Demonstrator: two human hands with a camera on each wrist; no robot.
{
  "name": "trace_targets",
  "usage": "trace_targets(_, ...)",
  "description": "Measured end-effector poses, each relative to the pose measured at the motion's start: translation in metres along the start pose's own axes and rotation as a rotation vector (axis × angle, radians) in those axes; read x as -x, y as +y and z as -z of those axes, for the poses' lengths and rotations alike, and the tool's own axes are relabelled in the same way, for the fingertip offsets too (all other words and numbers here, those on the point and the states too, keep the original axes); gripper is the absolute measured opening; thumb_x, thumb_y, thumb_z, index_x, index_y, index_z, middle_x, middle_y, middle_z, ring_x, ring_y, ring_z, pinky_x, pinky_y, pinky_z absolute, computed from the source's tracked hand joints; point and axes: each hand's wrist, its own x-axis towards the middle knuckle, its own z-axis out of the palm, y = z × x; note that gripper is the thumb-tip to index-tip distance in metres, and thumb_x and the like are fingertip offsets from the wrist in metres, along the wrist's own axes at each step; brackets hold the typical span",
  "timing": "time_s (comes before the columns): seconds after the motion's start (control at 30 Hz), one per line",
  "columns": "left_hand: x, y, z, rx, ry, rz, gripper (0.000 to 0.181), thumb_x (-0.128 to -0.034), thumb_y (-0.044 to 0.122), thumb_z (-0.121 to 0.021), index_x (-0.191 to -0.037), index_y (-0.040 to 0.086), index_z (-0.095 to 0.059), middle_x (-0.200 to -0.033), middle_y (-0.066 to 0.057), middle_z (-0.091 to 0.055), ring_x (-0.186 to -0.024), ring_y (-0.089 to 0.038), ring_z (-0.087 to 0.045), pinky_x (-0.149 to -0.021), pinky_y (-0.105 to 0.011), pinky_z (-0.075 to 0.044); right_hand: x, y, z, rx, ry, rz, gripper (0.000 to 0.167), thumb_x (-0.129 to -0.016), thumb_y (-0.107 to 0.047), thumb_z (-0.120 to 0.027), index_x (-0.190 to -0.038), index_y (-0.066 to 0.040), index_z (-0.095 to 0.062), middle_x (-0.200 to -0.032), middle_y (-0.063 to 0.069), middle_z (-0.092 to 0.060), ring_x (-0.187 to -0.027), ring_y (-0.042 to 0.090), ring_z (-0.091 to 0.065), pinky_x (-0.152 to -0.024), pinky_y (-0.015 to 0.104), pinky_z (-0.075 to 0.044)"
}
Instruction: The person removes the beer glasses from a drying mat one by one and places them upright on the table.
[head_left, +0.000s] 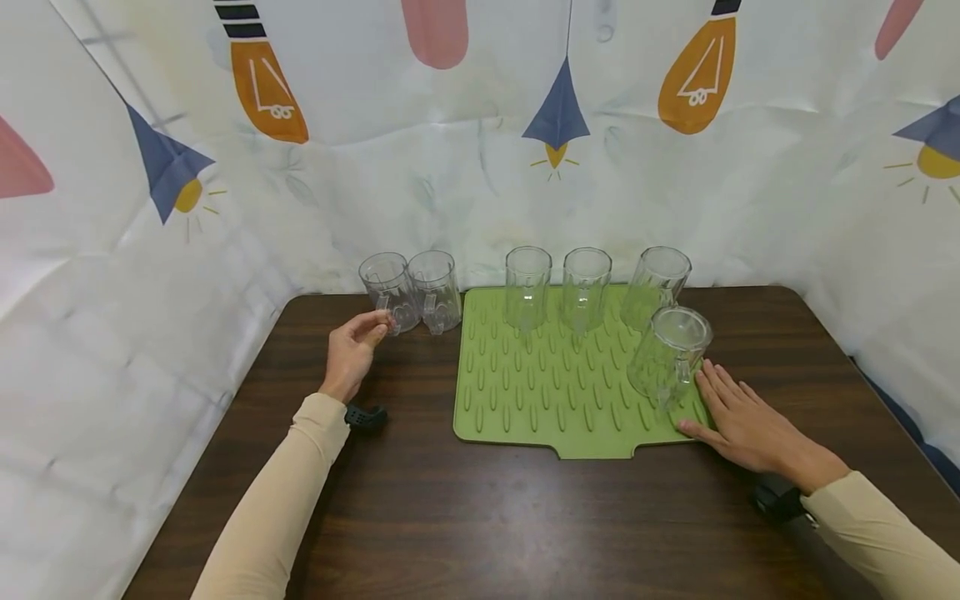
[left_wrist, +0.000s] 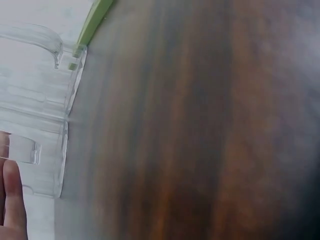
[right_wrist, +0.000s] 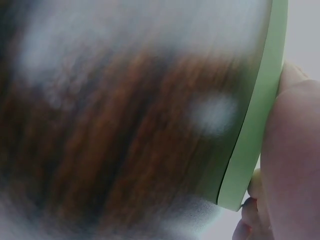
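At the left, my left hand [head_left: 351,354] pinches the handle of a clear glass mug [head_left: 399,304], the leftmost one. In the left wrist view, a thumb and a fingertip meet at that mug's handle [left_wrist: 25,149]. A second glass mug [head_left: 437,292] stands close beside it on the table. My right hand [head_left: 750,421] lies with fingers straight on the right front corner of a green ridged drying mat [head_left: 517,408]. Its fingertips are next to a glass mug [head_left: 660,367] on the mat; whether they touch it I cannot tell.
Along the mat's back stand three more glass mugs: one at left [head_left: 528,287], one in the middle [head_left: 587,292] and one at right [head_left: 655,287]. The dark wooden table [head_left: 480,533] ends at a patterned cloth [head_left: 465,183] behind and at the sides.
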Motion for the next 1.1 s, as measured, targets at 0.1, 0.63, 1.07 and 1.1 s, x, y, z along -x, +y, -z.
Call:
trace_targets(0.1,0.002,0.001,0.002,-0.004,0.032,0.005,0.034,-0.1015,0.011,-0.066,-0.135,0.003,-0.066,-0.114,0.007,-0.072,-0.105,0.006,-0.067,-0.096,-0.008,-0.055,0.0,0.0,0.001,-0.001,-0.001,0.003,0.1,-0.102,-0.061,-0.052,-0.163,0.006,-0.008,-0.171,0.033,-0.004,-0.159,0.052,-0.006,-0.122,0.076,-0.017)
trace_targets(0.63,0.014,0.04,0.013,0.11,0.174,-0.099,0.034,-0.0983,0.014,-0.071,-0.129,0.0,-0.069,-0.109,0.006,-0.075,-0.101,-0.001,-0.073,-0.093,-0.01,-0.057,0.001,0.001,-0.001,0.008,0.007,0.022,0.1,-0.103,-0.061,-0.051,-0.162,0.008,-0.01,-0.17,0.034,-0.004,-0.159,0.053,-0.006,-0.121,0.076,-0.017)
trace_targets(1.07,0.027,0.084,-0.026,0.155,0.033,-0.187,0.038,-0.0997,0.014,-0.07,-0.132,-0.005,-0.064,-0.109,0.009,-0.073,-0.104,-0.004,-0.072,-0.097,-0.019,-0.059,0.001,0.002,-0.001,-0.003,0.005,0.029,0.101,-0.102,-0.061,-0.052,-0.162,0.008,-0.01,-0.17,0.035,-0.004,-0.158,0.054,-0.006,-0.122,0.076,-0.015)
trace_targets(1.1,0.028,0.087,-0.03,0.161,0.021,-0.192,0.038,-0.0998,0.014,-0.069,-0.132,-0.006,-0.064,-0.109,0.008,-0.073,-0.105,-0.004,-0.072,-0.098,-0.02,-0.059,0.001,0.003,0.0,0.0,0.007,0.032,0.101,-0.102,-0.061,-0.051,-0.162,0.008,-0.01,-0.17,0.035,-0.004,-0.158,0.053,-0.006,-0.122,0.076,-0.015)
